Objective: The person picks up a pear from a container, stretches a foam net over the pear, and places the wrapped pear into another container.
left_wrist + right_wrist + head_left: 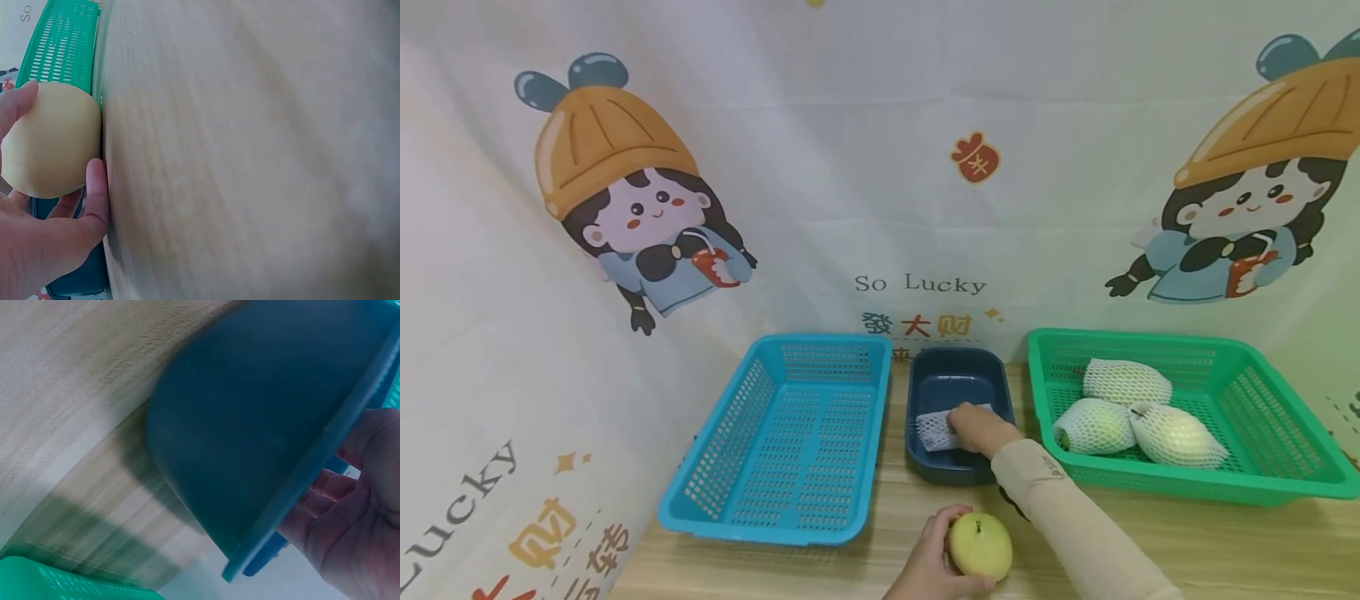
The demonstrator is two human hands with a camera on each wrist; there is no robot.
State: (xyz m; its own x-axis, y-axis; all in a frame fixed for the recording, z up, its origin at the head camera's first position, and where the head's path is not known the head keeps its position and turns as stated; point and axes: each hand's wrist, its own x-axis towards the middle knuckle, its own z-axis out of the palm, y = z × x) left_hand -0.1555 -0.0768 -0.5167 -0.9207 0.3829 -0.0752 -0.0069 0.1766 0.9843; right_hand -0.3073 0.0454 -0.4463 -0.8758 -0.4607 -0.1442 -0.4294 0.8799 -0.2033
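Observation:
In the head view, a bare yellow-green pear, stem up, is held at the front of the table by my left hand. The left wrist view shows the fingers and thumb of this left hand around the pear. My right hand reaches into a dark blue bin and grips a white foam net sleeve there. From the right wrist, the bin's wall hides the net and the fingertips of the right hand.
A blue perforated basket stands left of the bin. To the right, a green basket holds three pears in foam nets, one of them a net-wrapped pear at the front. A printed white cloth hangs behind the wooden table.

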